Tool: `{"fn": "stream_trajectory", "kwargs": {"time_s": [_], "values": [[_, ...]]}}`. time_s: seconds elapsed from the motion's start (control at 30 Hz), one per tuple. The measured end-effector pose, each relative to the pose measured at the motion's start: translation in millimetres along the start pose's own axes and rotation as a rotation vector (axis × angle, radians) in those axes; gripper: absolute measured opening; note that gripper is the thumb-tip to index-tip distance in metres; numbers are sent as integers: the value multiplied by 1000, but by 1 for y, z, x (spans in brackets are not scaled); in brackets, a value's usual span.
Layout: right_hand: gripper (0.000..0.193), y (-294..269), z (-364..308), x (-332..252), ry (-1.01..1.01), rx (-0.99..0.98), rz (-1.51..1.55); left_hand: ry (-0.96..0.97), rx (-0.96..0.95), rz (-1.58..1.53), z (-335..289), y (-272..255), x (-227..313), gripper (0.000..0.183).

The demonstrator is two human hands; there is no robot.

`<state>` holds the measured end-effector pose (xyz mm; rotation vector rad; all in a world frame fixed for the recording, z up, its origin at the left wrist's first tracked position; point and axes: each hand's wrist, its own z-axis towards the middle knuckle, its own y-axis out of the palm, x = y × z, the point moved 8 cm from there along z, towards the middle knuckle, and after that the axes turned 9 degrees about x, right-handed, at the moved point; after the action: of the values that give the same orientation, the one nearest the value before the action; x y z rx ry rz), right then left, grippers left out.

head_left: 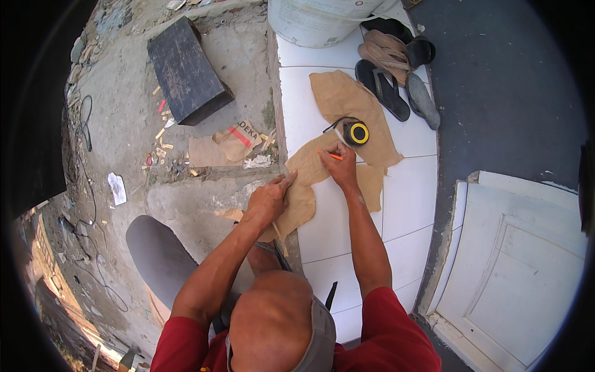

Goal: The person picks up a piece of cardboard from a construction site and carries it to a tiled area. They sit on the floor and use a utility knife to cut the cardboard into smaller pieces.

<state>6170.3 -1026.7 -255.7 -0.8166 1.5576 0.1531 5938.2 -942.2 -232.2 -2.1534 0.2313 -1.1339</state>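
Far left of the hands, a black block [186, 68] is seen lying on rough concrete, with wood chips and a torn bit of cardboard [234, 141] just below it.

Next, the left hand [268, 199]: it is laid flat on the brown paper [304, 186], fingers [286, 180] stretched out and closed together, nothing gripped, only the sheet pressed down at its left edge where the tile [409, 198] meets the concrete. The paper's long axis runs up and to the right, away from those fingers.

Across the sheet, the right hand [339, 164] is closed round an orange pencil [334, 155], pinched near the tip, the point set on the paper. Of the two, this hand sits nearer the paper's middle.

Just above and right of the pencil fingers, almost touching, a yellow-and-black tape measure [357, 132] is resting on the paper. Whether its blade is drawn out cannot be told.

Further up and right, well apart, sandals [396, 68] are scattered on the tile, beside a white bucket [316, 22]. To the far right, a white door panel [520, 266] is lying flat. Nothing is seen standing between the two hands.
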Motion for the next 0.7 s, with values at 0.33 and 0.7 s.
{"fn": "stream_trajectory", "kwargs": {"time_s": [0.33,0.7], "values": [[20,-2,-1,-1,0,22,23,-9,-19,4,0,0,0,92],[21,-2,0,-9,110,79,231,-25,-5,-11,0,1,-2,91]]}}
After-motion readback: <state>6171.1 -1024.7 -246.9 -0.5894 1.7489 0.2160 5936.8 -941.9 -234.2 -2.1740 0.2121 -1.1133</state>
